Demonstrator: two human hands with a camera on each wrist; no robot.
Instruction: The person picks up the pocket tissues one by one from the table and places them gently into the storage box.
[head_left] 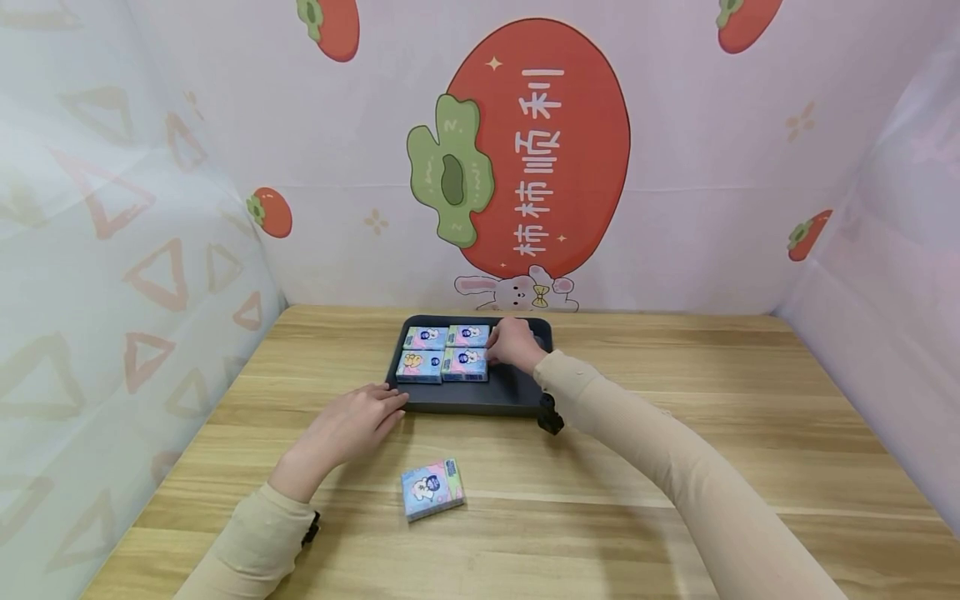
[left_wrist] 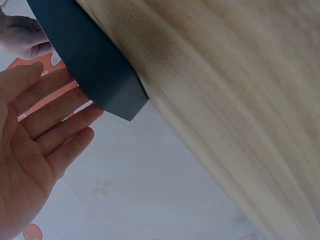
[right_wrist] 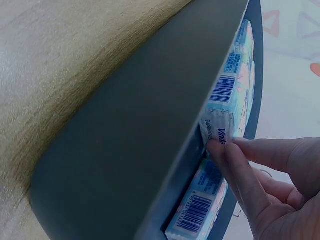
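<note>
A dark rectangular tray [head_left: 472, 407] holds several printed tissue packs. My right hand [head_left: 513, 343] reaches over the tray with bent fingers, and its fingertips [right_wrist: 237, 148] pinch the right end of the front-row tissue pack [right_wrist: 223, 100], which lies flat. Below that end in the right wrist view another tissue pack [right_wrist: 192, 212] shows, mostly hidden by the hand in the head view. My left hand [head_left: 358, 421] is at the tray's near left corner, its fingers [left_wrist: 57, 107] extended and fingertips against the outside wall.
One more tissue pack [head_left: 432, 490] lies on the wooden table [head_left: 570, 533], in front of the tray and right of my left forearm. Printed cloth walls [head_left: 690, 208] stand behind the table and on both sides.
</note>
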